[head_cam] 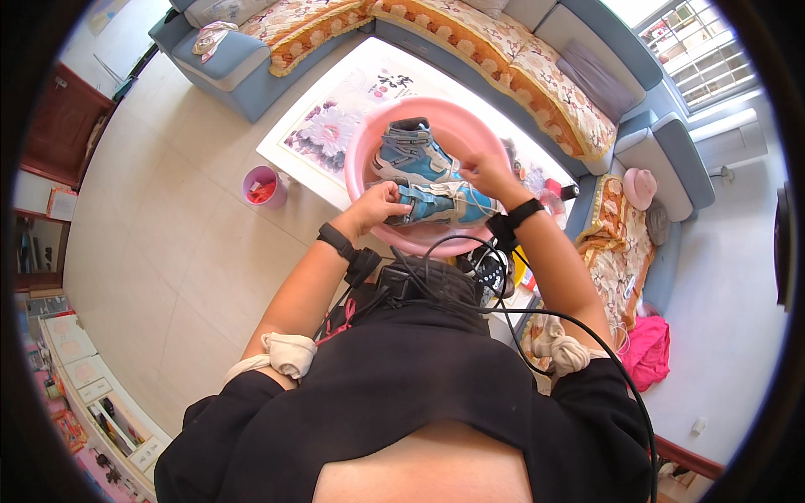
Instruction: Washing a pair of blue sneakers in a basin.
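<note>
A pair of blue and white high-top shoes lies in a pink plastic basin (360, 207). The nearer shoe (434, 204) rests on its side, with its collar to the left. My left hand (376, 206) grips that collar between thumb and fingers. Over the toe end, my right hand (489, 175) has its fingertips pinched together on a thin white shoelace (473, 193), though the fingers partly hide it. Behind it is the farther shoe (412, 151), its ankle strap bearing printed letters. Both wrists wear black straps with small devices and cables.
The basin stands on a white coffee table (295, 129) with a floral top. A purple bin (265, 187) with red contents is on the floor at left. Black-and-white shoes (492, 267) sit close to my right. Black cables (553, 312) cross my front. A sofa (497, 53) curves behind the table.
</note>
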The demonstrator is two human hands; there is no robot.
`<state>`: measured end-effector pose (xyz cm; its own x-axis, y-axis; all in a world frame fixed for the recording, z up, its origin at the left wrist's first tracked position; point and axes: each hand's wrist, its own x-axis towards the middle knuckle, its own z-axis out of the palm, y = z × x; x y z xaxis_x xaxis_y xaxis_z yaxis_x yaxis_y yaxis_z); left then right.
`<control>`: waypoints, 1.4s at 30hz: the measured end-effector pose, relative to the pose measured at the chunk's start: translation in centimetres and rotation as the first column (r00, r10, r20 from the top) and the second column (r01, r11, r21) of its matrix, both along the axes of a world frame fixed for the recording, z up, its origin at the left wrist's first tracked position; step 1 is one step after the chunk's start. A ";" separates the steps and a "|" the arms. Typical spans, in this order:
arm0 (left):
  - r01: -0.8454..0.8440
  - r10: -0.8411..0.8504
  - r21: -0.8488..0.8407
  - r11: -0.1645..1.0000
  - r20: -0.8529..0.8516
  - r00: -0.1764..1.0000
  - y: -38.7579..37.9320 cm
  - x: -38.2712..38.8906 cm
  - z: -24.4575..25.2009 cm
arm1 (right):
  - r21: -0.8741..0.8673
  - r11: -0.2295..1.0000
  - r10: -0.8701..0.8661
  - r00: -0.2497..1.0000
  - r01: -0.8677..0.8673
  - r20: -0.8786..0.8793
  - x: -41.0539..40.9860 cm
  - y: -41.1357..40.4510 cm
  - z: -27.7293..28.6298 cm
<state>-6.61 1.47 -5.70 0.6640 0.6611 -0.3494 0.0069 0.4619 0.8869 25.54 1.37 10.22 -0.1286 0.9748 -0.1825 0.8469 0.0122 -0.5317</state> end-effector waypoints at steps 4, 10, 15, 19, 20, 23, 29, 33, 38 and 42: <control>0.000 0.000 -0.002 1.000 -0.062 0.998 -0.4 -0.9 0.1 | -0.108 0.976 0.208 0.955 -0.189 0.212 -4.9 0.0 -1.2; -0.020 0.020 0.000 1.000 -0.055 0.998 -0.7 -1.3 -0.9 | -0.250 0.945 0.311 0.821 -0.212 0.479 -8.5 -0.6 0.2; -0.010 0.009 -0.004 1.000 -0.076 0.997 -0.9 -1.6 -0.2 | -0.241 0.929 0.350 0.873 -0.279 0.339 -5.6 -1.1 1.0; -0.041 0.042 0.005 0.999 -0.020 0.999 -0.4 -2.2 -0.8 | -0.139 0.972 0.221 0.932 -0.187 0.287 -3.0 -2.1 1.9; -0.059 0.059 0.003 0.998 -0.002 0.998 -0.4 -2.2 -1.0 | -0.097 0.994 0.073 0.958 -0.047 0.277 -2.5 -2.6 2.1; -0.036 0.035 -0.018 0.999 -0.045 0.998 -1.1 -2.5 -1.3 | -0.047 0.997 -0.039 0.934 0.059 0.356 -0.8 -3.3 3.5; 0.038 -0.036 0.018 0.999 -0.107 0.994 0.1 0.6 0.0 | 0.198 0.970 0.113 0.985 -0.137 0.128 -0.4 -1.5 -1.9; 0.033 -0.031 0.013 0.999 -0.114 0.993 -0.2 1.0 0.1 | -0.001 0.883 0.420 0.787 -0.470 0.453 -1.2 -1.1 -3.4; -0.010 0.010 -0.015 1.000 -0.018 1.000 0.3 0.6 -0.6 | 0.123 0.966 0.155 0.891 -0.227 0.426 2.4 -0.3 0.2; 0.028 -0.030 -0.010 1.000 -0.152 0.988 -0.3 0.4 -0.6 | 0.152 0.984 -0.134 0.954 0.095 0.269 3.8 -1.5 2.3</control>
